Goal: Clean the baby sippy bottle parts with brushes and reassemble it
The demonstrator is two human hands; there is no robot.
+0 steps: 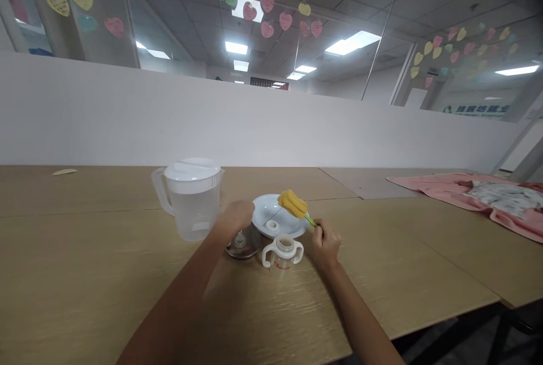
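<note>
My right hand point(326, 242) is wrapped round the green handle of a bottle brush point(292, 204), whose yellow sponge head is over the right side of a white bowl point(259, 204). A white ring-shaped cap point(272, 225) and a thin straw-like piece lie in the bowl. My left hand point(237, 214) is closed at the bowl's left rim, slightly blurred; what it holds, if anything, is hidden. Below it is a dark metal dish point(251, 245) with a small clear piece point(240, 239) on it. Between my arms stands an uncapped clear baby bottle point(281, 260) with two white handles.
A lidded translucent pitcher point(193, 206) stands left of the bowl, close to my left forearm. Pink patterned cloth point(449, 187) lies at the right. A low white wall point(271, 127) runs behind the wooden table point(106, 286).
</note>
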